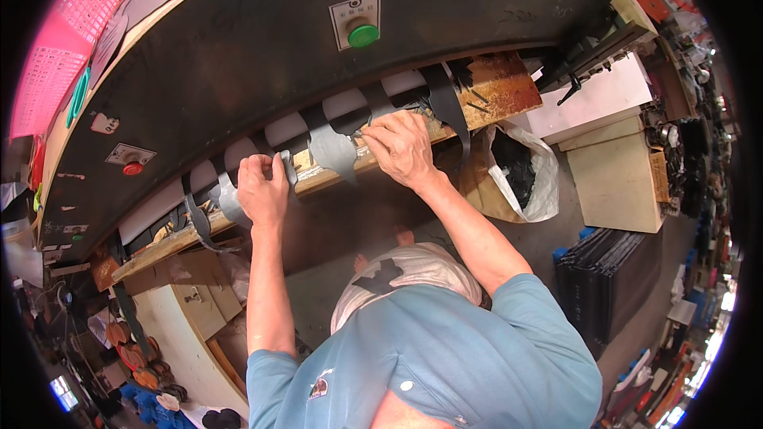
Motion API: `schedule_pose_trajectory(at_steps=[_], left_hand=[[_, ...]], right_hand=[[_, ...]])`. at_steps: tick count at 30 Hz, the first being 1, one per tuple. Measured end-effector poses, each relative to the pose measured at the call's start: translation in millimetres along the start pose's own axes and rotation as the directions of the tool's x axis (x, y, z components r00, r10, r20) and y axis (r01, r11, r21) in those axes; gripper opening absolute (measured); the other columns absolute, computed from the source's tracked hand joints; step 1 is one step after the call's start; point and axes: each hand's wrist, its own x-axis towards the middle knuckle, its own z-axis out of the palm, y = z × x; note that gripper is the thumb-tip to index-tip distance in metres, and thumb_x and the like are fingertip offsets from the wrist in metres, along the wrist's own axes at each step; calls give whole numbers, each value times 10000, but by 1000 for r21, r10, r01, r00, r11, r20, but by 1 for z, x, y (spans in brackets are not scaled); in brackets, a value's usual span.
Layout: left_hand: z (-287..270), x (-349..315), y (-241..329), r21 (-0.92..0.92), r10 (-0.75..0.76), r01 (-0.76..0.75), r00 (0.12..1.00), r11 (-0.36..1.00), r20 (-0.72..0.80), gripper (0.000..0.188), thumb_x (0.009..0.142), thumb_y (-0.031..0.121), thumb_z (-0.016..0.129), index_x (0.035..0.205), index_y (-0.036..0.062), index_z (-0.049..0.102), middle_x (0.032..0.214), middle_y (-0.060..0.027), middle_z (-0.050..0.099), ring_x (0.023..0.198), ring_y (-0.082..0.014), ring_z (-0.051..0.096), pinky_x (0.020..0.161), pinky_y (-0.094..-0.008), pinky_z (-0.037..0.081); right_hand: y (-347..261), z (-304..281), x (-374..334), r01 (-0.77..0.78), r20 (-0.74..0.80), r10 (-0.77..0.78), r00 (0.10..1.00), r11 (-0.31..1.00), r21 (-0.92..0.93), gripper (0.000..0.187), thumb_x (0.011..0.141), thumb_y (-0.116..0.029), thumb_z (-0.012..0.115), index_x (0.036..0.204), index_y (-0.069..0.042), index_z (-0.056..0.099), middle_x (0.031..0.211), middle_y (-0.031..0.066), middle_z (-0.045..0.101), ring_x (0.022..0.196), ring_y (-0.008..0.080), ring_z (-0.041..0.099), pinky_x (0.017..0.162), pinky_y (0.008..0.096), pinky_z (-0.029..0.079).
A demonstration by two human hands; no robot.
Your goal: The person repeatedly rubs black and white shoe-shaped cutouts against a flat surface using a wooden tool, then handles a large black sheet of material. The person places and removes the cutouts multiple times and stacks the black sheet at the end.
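Observation:
Dark strips come out of the slot under a black machine panel and hang over the edge of a worn wooden board (327,178). My left hand (264,191) is closed over one strip, its thumb against a grey flat flap (288,168). Beside it, a wider grey flap (332,148) on a black strap droops over the board, untouched by my left hand. My right hand (402,149) is at the board just right of this flap, fingers pinched together. What lies between those fingertips is too small to make out. Another black strap (451,110) dangles to the right.
The black panel (262,40) carries a green button (363,35) and a red button (133,168). An open white sack (548,179) of dark scraps stands to the right, near a stack of black sheets (608,278). A pink basket (75,32) sits at upper left.

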Motion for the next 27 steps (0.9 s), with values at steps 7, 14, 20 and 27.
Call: schedule_pose_trajectory(at_steps=[7,14,20,27], left_hand=[[0,-11,-1,27,23,-22,999,999,-25,236,926,148,813,865,38,613,851,-126,632,820,-352,638,750,-479,517],[-9,-17,-5,-11,-39,39,998,999,59,240,928,135,812,879,29,603,852,-142,626,828,-371,628,752,-485,507],[-20,-7,-2,-18,3,0,988,1000,154,220,923,97,807,882,34,600,843,-137,609,816,-369,609,743,-493,489],[-34,26,-5,-136,-93,148,933,980,347,203,929,57,791,819,29,623,804,-118,637,716,-317,627,664,-442,504]], right_hand=[[-2,-2,-3,-22,12,22,1000,998,51,73,888,-135,804,954,-108,786,973,0,723,946,247,651,864,417,472],[-9,-10,-9,8,52,-12,999,997,74,97,883,-109,796,973,-89,766,1030,19,719,948,269,643,850,427,465],[-9,-30,18,-264,309,195,931,943,200,93,877,-70,783,969,-73,766,1019,57,736,974,296,665,886,422,496],[75,-12,115,-423,109,430,896,903,-78,744,831,-275,882,1426,62,588,1485,283,545,1365,437,545,1162,482,452]])
